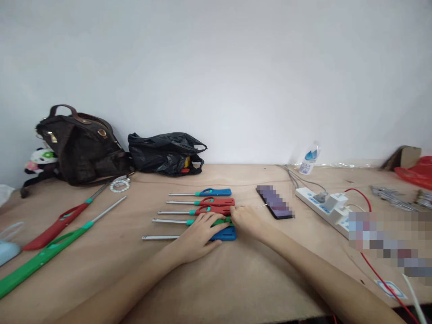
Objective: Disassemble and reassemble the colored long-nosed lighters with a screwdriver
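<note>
Several long-nosed lighters lie in a column on the table, metal tips to the left: a blue lighter [219,192] at the back, a red lighter [222,202], another red lighter [216,210], a green one largely covered by my hands, and a blue lighter [230,233] nearest me. My left hand [200,234] rests over the green and near blue lighters, fingers bent around the green one's body. At the right ends of the handles, my right hand [248,220] has its fingers pressed together at the green lighter's end.
A phone [275,202] and a white power strip [320,204] with cables lie to the right. At left are a large red lighter [57,227], a large green lighter [47,256] and a bead bracelet [119,184]. A dark bag [84,153] and black plastic bag [162,153] stand behind.
</note>
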A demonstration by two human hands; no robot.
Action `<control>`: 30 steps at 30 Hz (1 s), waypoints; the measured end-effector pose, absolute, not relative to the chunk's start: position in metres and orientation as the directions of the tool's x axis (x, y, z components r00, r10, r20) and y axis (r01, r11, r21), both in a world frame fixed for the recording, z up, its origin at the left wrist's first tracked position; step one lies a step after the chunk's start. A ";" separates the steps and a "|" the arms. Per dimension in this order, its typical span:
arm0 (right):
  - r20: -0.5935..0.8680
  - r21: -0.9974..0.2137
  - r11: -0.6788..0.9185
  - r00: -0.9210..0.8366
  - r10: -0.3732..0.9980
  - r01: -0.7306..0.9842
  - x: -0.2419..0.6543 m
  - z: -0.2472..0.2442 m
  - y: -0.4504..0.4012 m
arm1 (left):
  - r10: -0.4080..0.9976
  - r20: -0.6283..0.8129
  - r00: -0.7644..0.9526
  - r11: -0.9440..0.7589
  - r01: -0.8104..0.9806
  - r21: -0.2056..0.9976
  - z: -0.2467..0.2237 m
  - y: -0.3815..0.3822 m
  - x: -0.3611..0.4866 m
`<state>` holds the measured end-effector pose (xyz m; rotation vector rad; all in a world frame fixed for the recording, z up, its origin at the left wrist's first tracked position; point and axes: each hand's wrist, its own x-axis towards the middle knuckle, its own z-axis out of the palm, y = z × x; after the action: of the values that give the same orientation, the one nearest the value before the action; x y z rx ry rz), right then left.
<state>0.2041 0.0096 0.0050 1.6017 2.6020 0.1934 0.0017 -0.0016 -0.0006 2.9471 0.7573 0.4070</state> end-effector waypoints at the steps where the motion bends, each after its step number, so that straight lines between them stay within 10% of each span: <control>1: 0.000 0.149 0.448 -0.453 0.891 0.881 0.204 0.005 0.009 | 0.484 0.236 0.843 -0.875 0.464 0.134 -0.001 -0.002 0.002; 30: -0.037 0.143 0.487 -0.487 0.873 0.862 0.206 0.015 0.005 | 0.489 0.241 0.838 -0.872 0.463 0.159 0.000 -0.002 0.002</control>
<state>0.2059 0.0050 0.0148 1.5319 2.6178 0.1592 0.0017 -0.0021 -0.0002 2.9214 0.7585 0.4219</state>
